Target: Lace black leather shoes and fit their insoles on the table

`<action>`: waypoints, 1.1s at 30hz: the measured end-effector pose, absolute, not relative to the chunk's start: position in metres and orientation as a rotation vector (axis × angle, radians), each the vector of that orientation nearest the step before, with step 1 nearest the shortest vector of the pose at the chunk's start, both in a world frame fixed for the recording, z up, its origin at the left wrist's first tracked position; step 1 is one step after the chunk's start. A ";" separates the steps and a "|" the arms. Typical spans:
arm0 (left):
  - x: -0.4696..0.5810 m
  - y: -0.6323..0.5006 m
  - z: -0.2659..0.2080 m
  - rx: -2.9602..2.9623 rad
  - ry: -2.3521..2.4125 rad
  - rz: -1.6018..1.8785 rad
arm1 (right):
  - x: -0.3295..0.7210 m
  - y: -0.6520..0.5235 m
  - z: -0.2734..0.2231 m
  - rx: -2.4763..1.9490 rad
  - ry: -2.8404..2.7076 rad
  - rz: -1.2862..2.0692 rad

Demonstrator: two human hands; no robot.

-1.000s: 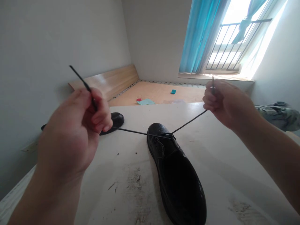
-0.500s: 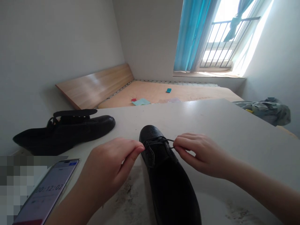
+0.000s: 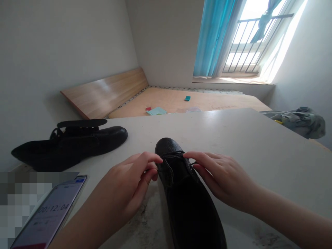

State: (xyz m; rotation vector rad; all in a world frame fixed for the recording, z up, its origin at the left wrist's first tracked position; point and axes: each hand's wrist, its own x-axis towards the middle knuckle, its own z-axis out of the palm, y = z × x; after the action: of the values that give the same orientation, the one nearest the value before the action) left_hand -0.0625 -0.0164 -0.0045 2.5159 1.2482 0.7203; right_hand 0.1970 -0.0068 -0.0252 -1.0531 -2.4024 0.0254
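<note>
At the black shoe (image 3: 178, 173), both hands (image 3: 133, 181) (image 3: 224, 176) pinch its lace (image 3: 174, 154); the opening (image 3: 194, 214) looks dark.

A single camera worn on the person's head looks from the near side of the white counter (image 3: 233, 131), forward and down across its top. It sits close enough that the left hand (image 3: 135, 178), right hand (image 3: 220, 171) and forearms loom large, the forearms entering from the lower left and right. The picture's bottom cuts off the heel end of the nearer black shoe (image 3: 192, 200). The counter's far edge crosses mid-picture, its far right corner in sight; beyond, the wide view takes in a bed (image 3: 220, 100) and, upper right, a barred window (image 3: 249, 45).
</note>
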 end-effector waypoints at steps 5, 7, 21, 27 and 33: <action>-0.054 -0.019 -0.006 2.511 1.235 0.717 | 0.199 -0.005 -0.025 -1.049 -2.435 0.249; -0.051 -0.019 -0.008 2.525 1.226 0.733 | 0.199 -0.005 -0.024 -1.033 -2.431 0.363; -0.031 -0.026 -0.005 2.088 1.317 0.675 | 0.188 -0.013 -0.021 -1.115 -2.256 0.531; -0.021 -0.032 -0.004 2.078 1.537 0.687 | 0.182 -0.023 -0.014 -1.265 -2.265 0.351; -0.021 -0.036 -0.001 2.316 1.768 0.554 | 0.183 -0.025 -0.007 -1.304 -2.347 0.208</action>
State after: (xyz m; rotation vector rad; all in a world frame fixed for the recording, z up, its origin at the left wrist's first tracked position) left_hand -0.0211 -0.0355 -0.0009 2.3159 1.7675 0.5536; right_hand 0.1828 -0.0245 -0.0074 -1.3040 -2.3473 0.2079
